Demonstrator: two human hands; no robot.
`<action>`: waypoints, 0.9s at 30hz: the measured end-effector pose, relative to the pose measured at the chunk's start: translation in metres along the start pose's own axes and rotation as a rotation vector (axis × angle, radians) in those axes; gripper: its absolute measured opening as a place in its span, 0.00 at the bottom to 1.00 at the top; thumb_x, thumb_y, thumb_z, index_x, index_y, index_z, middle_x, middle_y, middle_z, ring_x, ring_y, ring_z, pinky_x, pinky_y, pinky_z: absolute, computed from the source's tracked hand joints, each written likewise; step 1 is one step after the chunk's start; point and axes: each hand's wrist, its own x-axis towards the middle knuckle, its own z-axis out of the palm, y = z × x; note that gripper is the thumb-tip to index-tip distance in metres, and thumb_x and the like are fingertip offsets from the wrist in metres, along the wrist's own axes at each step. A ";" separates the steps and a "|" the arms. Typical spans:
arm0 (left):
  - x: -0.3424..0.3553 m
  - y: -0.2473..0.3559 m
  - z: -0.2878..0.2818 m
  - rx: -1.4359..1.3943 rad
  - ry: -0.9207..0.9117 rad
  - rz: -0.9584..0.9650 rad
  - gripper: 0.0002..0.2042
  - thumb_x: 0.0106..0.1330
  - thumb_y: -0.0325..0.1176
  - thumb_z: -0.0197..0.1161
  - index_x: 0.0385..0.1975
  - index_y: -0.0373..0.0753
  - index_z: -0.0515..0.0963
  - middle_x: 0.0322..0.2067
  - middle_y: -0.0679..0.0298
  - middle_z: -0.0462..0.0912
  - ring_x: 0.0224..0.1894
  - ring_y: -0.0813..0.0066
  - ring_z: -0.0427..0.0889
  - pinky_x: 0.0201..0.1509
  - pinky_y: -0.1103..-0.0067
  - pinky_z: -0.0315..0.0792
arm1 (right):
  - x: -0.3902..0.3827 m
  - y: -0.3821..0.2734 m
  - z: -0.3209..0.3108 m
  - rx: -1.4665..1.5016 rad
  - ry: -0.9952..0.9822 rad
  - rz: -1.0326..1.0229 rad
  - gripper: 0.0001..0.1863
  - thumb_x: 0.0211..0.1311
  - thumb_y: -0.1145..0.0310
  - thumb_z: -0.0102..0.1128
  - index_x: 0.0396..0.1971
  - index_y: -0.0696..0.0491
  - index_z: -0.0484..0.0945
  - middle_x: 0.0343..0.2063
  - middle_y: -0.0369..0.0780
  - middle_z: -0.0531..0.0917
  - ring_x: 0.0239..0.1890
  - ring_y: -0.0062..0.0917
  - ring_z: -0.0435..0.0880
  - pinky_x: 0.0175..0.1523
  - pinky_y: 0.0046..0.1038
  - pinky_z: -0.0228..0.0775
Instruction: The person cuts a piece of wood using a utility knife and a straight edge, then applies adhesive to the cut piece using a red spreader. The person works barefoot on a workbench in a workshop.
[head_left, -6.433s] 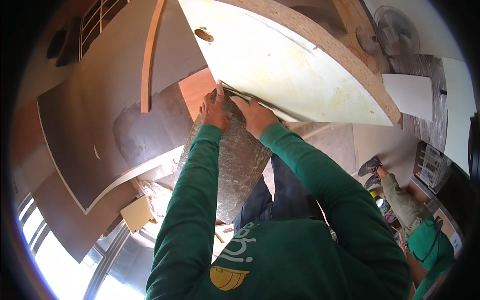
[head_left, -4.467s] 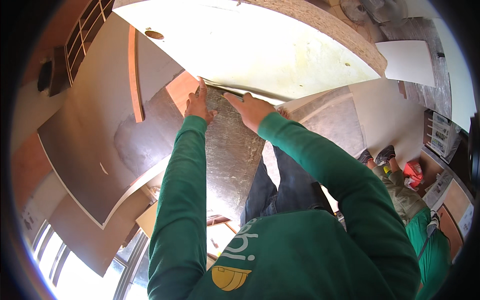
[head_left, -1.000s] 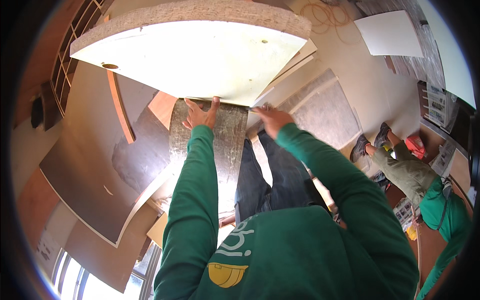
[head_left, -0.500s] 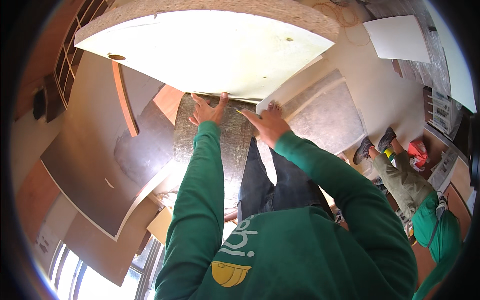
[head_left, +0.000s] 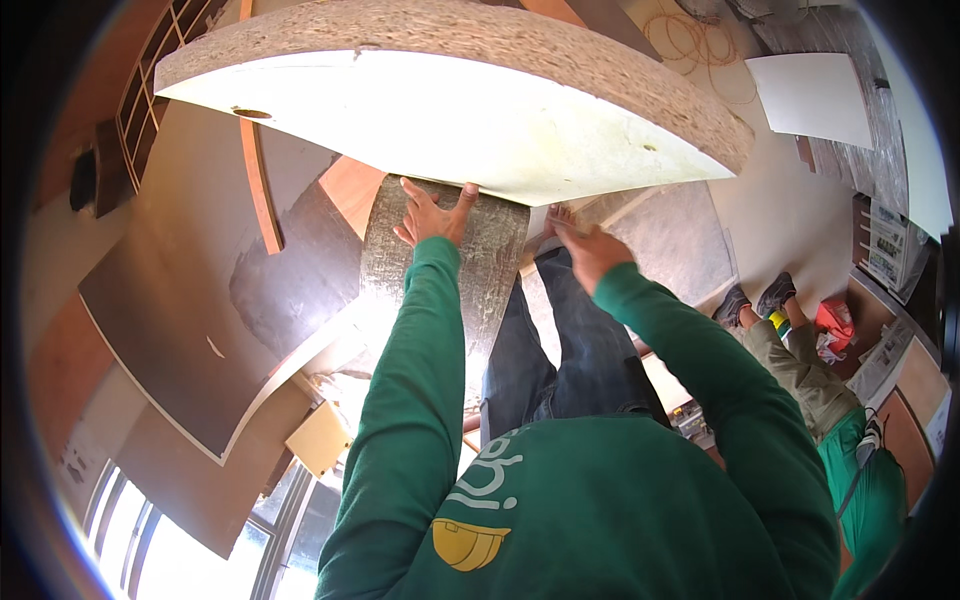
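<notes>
A white-faced particleboard panel point(head_left: 420, 125) stands tilted in front of me, its rough brown edge upward. Beneath its near edge is a curved, worn grey-brown board point(head_left: 400, 225). My left hand point(head_left: 436, 215) is open, its fingers and thumb spread and touching the panel's near edge. Just right of that board, my right hand point(head_left: 592, 252) is closed, close to the panel's lower right edge. What its fingers hold, if anything, cannot be made out. A bare foot point(head_left: 560, 214) shows partly beyond the right hand.
A large dark sheet point(head_left: 170, 330) and a narrow wooden strip point(head_left: 260, 190) lie to the left. At right are a co-worker's shoes point(head_left: 776, 293), a red bag point(head_left: 836, 322) and a white board point(head_left: 810, 98). An orange cord point(head_left: 695, 45) lies coiled at the far right.
My right hand has moved right, away from my left, and the thin yellow-tipped thing at its fingers no longer shows. The panel appears further right, with more of its rough edge visible.
</notes>
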 end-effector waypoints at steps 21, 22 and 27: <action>0.014 -0.008 0.011 -0.083 0.008 -0.021 0.74 0.43 0.85 0.61 0.78 0.34 0.32 0.71 0.36 0.56 0.78 0.41 0.49 0.80 0.50 0.26 | 0.138 -0.116 0.054 0.183 -0.190 0.033 0.30 0.73 0.65 0.44 0.74 0.34 0.59 0.61 0.56 0.74 0.48 0.48 0.87 0.51 0.47 0.83; 0.014 -0.011 0.011 -0.065 0.034 -0.031 0.75 0.43 0.85 0.61 0.78 0.33 0.32 0.72 0.36 0.56 0.78 0.41 0.48 0.80 0.50 0.26 | 0.136 -0.118 0.048 0.171 -0.178 -0.002 0.30 0.73 0.65 0.45 0.74 0.36 0.59 0.60 0.56 0.75 0.48 0.48 0.87 0.51 0.46 0.83; 0.019 0.003 0.009 -0.106 0.059 -0.064 0.76 0.41 0.85 0.62 0.78 0.32 0.33 0.73 0.35 0.52 0.78 0.41 0.46 0.80 0.52 0.26 | 0.139 -0.112 0.027 0.094 -0.120 -0.097 0.27 0.72 0.64 0.47 0.70 0.49 0.65 0.56 0.60 0.77 0.47 0.49 0.88 0.50 0.44 0.84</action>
